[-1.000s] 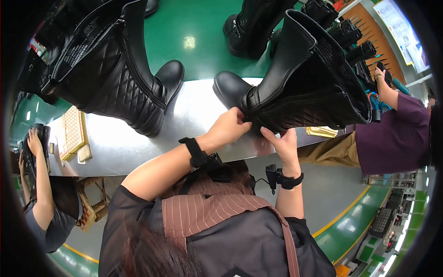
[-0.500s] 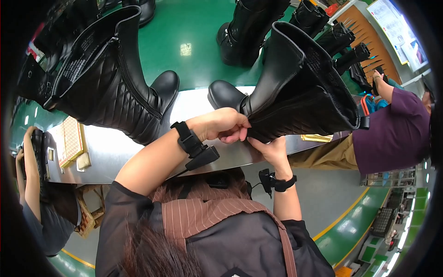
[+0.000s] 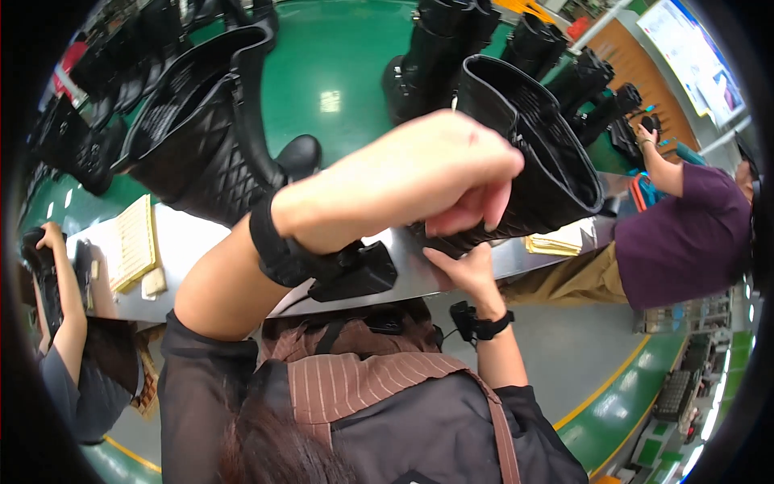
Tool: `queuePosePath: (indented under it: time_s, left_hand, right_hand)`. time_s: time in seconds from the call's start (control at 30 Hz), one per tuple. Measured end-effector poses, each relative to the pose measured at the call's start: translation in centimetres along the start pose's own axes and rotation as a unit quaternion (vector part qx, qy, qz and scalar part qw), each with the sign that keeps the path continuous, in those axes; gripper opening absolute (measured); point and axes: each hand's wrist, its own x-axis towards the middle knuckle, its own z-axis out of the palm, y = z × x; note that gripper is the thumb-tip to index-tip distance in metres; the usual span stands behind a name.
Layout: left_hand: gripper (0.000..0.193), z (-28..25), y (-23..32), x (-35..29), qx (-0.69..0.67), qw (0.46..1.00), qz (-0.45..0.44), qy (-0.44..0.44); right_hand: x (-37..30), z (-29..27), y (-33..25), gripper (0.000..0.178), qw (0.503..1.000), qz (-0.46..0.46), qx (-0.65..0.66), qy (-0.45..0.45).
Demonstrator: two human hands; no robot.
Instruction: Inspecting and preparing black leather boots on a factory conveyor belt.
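A tall black quilted boot point(image 3: 556, 173) leans to the right over the metal table, its shaft opening toward the far right. My right hand point(image 3: 469, 270) grips its lower side, thumb in front and the other fingers partly hidden. Across the boot reaches my left hand point(image 3: 451, 173), closed in a pinch by the upper end of the side zipper; the fingers hide the zipper pull itself. The boot's foot is behind my left hand and forearm. To the left a second quilted boot point(image 3: 193, 153) stands tilted, touched by neither hand.
The metal table point(image 3: 411, 278) curves across in front of me. Yellow-edged paper stacks lie at left point(image 3: 135, 242) and right point(image 3: 556, 240). More black boots point(image 3: 435, 68) stand on the green surface beyond. One co-worker point(image 3: 685, 234) is at right, another point(image 3: 81, 363) at left handling dark footwear.
My left hand has moved up and right along the boot's side, and the gaping zipper is now drawn together. The right hand stays low on the boot.
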Motion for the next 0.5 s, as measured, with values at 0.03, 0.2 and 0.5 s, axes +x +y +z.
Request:
queuePosePath:
  time_s: [0.03,0.2,0.5]
  left_hand:
    - [0.045,-0.4,-1.2,-1.4,0.018,1.0,-0.012,-0.019]
    - [0.042,-4.9,-7.9,-13.7,0.277,0.931,-0.226,-0.077]
    - [0.065,-8.4,-16.5,-17.6,0.172,0.916,-0.079,0.354]
  right_hand:
    - [0.0,-0.2,-0.1,0.046,0.999,0.027,0.009,-0.029]
    - [1.6,-1.6,0.1,0.071,0.987,0.068,0.054,-0.139]
    - [2.2,1.4,-1.4,0.063,0.986,-0.033,-0.037,-0.156]
